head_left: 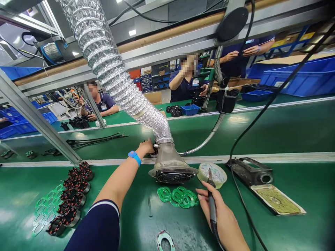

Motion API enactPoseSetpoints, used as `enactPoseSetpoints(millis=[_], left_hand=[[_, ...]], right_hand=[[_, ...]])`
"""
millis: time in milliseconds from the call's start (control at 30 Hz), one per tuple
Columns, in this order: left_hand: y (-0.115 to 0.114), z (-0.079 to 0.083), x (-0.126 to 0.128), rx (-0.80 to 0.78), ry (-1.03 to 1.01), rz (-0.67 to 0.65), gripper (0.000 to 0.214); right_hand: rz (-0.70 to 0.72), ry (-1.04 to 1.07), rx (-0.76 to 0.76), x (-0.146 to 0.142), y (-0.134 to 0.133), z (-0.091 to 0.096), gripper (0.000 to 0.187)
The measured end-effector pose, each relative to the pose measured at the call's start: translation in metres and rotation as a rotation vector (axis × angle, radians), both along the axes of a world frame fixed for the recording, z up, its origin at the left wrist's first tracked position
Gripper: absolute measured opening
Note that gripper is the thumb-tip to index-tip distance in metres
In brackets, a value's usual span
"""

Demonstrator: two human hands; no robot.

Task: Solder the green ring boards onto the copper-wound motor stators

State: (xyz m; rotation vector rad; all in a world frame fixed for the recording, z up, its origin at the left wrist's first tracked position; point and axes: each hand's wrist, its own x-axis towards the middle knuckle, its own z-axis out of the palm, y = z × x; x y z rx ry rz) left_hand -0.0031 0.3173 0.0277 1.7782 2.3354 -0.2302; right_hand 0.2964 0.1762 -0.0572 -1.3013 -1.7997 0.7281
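My right hand (222, 216) is closed around the grip of a soldering iron (212, 205), its tip pointing up and away. A roll of clear tape (212, 175) lies just behind the iron's tip. My left arm stretches forward, and my left hand (146, 146) is at the far ledge beside the fume hood (171, 157). Its fingers curl at a small dark part (155, 150), mostly hidden by the hood. Several green ring-shaped circuit boards (179, 197) lie in front of the hood. One pale ring board (165, 241) sits at the near edge.
Stator coils (72, 198) stand in rows at left beside thin green rings (48, 209). A soldering iron stand (251, 172) and sponge tray (277, 199) are at right. A silver duct (125, 87) hangs overhead; a black cable (237, 139) crosses the right side. Co-workers sit opposite.
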Motion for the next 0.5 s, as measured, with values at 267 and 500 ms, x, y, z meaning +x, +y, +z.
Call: enactPoseSetpoints(millis=[267, 500], left_hand=[[-0.013, 0.011, -0.011, -0.014, 0.021, -0.127, 0.037], [-0.004, 0.013, -0.022, -0.123, 0.013, -0.167, 0.035]], right_hand=[[0.019, 0.01, 0.023, -0.001, -0.003, 0.006, 0.039], [0.046, -0.023, -0.008, 0.0, -0.001, 0.0, 0.042]])
